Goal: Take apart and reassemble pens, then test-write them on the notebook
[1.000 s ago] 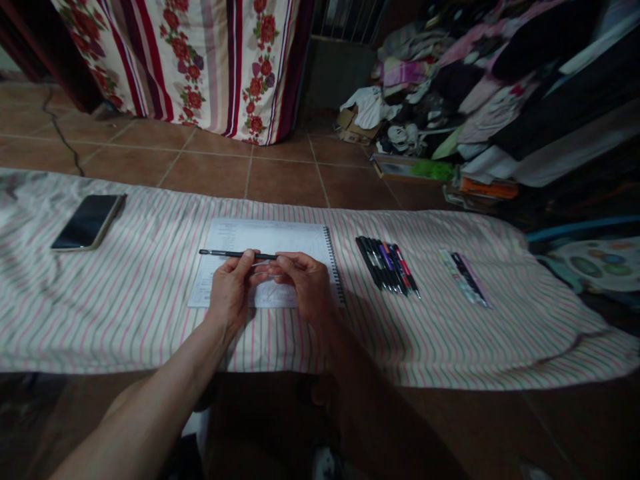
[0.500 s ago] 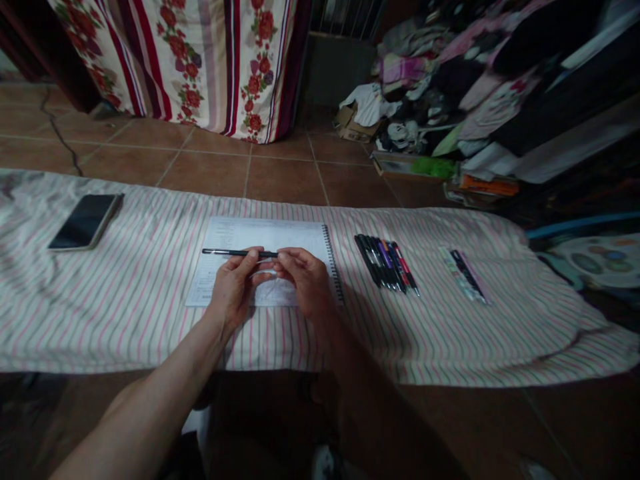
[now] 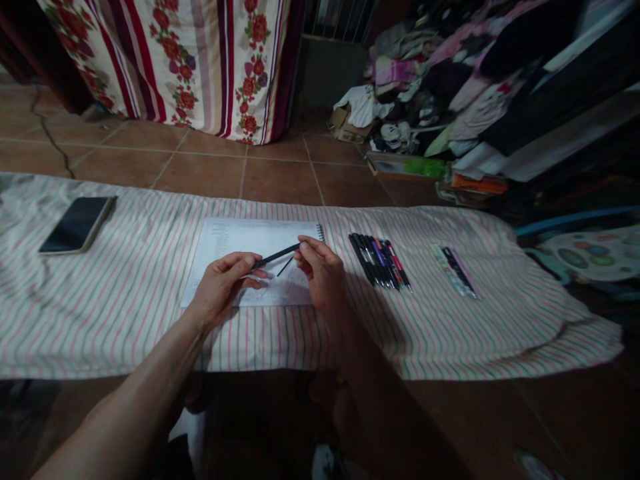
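A slim black pen [image 3: 276, 256] slants between my two hands over an open spiral notebook [image 3: 215, 243] with writing on its page. My left hand [image 3: 225, 280] pinches its lower left end between thumb and fingers. At the raised right end, the fingertips of my right hand [image 3: 320, 263] are closed on it. Below the pen, near my right fingers, shows a thin dark line [image 3: 285, 267]; I cannot tell whether it is a slim part or a shadow. Right of the notebook lies a row of several pens [image 3: 380, 262], black, purple and red.
Farther right lie a few slim items [image 3: 455, 272], pale, black and pink. A phone [image 3: 77, 225] rests at the left on the striped cloth [image 3: 150, 267]. Beyond are a tiled floor [image 3: 200, 167], a floral curtain [image 3: 210, 67] and a heap of clothes [image 3: 425, 87].
The pen lay nearly level, reaching out past my left hand; now it tilts up to the right between both hands. My hands have moved apart, and the view has shifted slightly.
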Demonstrator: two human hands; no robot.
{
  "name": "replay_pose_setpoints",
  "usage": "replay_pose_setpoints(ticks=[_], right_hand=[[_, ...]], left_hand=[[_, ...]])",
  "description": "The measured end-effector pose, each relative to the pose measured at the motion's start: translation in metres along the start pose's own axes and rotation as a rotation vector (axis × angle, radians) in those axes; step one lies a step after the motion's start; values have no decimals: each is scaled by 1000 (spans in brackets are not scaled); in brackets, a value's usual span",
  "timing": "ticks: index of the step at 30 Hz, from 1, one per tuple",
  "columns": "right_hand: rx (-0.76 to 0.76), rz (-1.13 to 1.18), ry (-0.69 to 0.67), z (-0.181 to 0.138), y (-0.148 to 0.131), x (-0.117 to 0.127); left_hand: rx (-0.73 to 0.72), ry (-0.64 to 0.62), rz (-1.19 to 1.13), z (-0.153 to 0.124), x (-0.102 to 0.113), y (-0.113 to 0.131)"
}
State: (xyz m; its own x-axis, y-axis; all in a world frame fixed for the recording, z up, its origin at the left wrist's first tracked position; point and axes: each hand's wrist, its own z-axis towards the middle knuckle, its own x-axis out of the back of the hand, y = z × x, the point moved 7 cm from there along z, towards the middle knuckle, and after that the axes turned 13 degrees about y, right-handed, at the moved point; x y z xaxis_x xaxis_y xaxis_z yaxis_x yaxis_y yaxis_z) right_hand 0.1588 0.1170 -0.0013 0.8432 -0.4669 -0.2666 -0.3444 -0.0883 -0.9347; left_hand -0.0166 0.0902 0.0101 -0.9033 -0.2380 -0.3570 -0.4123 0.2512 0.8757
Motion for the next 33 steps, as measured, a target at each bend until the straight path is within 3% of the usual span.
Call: replay_pose_setpoints(ticks=[10, 16, 20, 33], right_hand=[[9, -34, -42, -6, 3, -12], [-74, -111, -158, -14, 14, -23], [-57, -176, -186, -17, 17, -25], [45, -255, -148, -14, 13, -21]], left_hand=[[-149, -57, 480, -1, -9, -16], [-512, 15, 891, -3, -8, -8], [-635, 50, 1055, -9, -12, -1], [-446, 15, 830, -9, -11, -12]])
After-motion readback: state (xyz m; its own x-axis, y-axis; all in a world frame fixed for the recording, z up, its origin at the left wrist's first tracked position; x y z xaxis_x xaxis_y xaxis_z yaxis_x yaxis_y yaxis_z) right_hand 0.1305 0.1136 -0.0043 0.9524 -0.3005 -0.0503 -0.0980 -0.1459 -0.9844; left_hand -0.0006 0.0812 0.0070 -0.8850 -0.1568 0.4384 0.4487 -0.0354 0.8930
